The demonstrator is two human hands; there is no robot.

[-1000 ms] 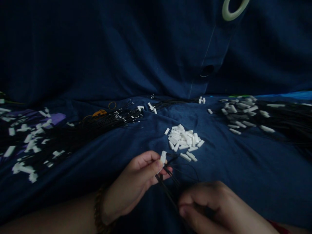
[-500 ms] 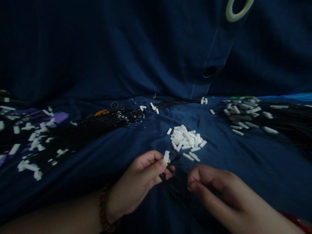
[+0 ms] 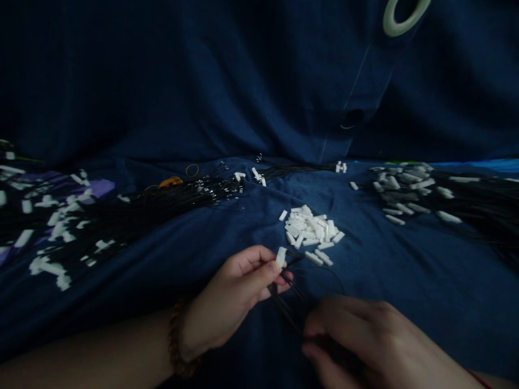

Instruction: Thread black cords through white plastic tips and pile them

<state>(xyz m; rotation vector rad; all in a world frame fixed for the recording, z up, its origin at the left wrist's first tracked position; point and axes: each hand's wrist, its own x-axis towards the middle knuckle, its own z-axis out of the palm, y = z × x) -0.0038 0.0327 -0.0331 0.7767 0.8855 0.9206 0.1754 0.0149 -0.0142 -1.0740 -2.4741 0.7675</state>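
Between the thumb and fingers of my left hand (image 3: 247,292) is a small white plastic connector housing (image 3: 280,258), held upright. Thin black wires (image 3: 286,308) run from this hand down toward the right, and one thin strand curves out to the side. My right hand (image 3: 352,335) is lower and closer to me, slightly blurred, its thumb and forefinger curled around the wires. Just beyond my left hand lies a heap of loose white connector housings (image 3: 310,226) on the dark blue cloth (image 3: 227,254).
At left lie black wires with white connectors (image 3: 60,232) over something purple (image 3: 101,188). A bundle of bare-ended wires (image 3: 203,192) is near an orange tie (image 3: 170,182). More wires with white connectors (image 3: 405,183) lie at right. A pale ring (image 3: 393,27) shows above.
My right hand has moved down and toward me, from beside the wires to around them. The left hand keeps its hold on the white connector housing, almost in place.
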